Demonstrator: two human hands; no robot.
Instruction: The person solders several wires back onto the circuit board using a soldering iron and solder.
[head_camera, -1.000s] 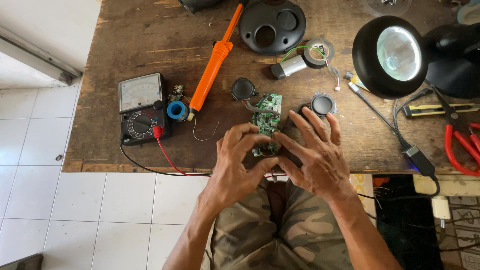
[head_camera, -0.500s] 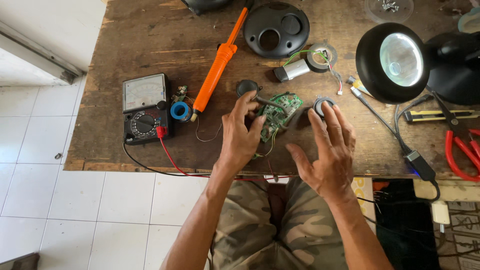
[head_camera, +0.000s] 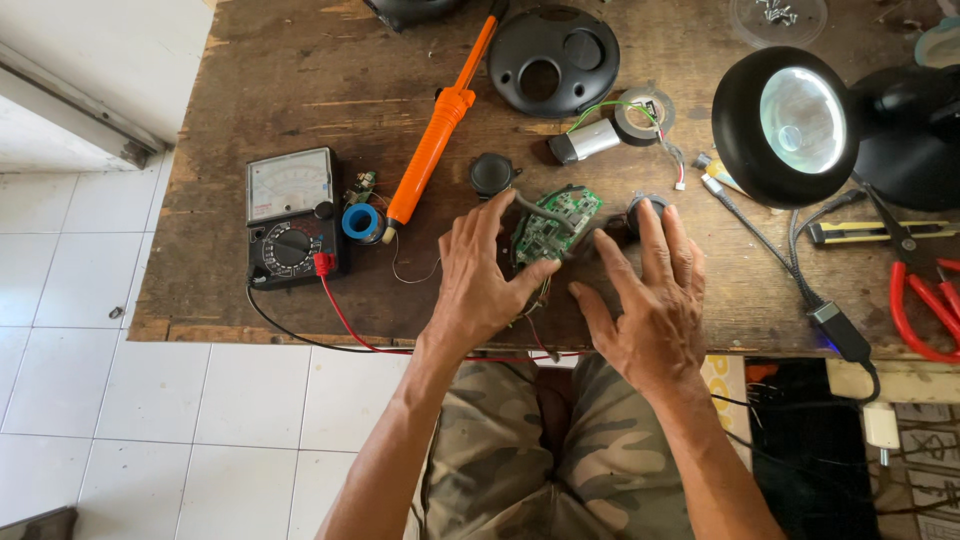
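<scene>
Both hands had come off the green printed circuit board (head_camera: 553, 222) — it lay on the worn wooden workbench (head_camera: 300, 90), no longer held up between them.

A second earlier I had it pinched in both hands near the bench edge; now it rested flat, between the small black round speaker (head_camera: 492, 174) and a second black round part (head_camera: 640, 208). My left hand (head_camera: 487, 275) was spread wide, grasping nothing, thumb touching the board's lower edge, forefinger reaching its top. My right hand (head_camera: 648, 300) was equally splayed and empty — fingertips just at the second round part. The orange-handled soldering iron (head_camera: 440, 120) and the analogue multimeter (head_camera: 290, 215) sat untouched to the left.
</scene>
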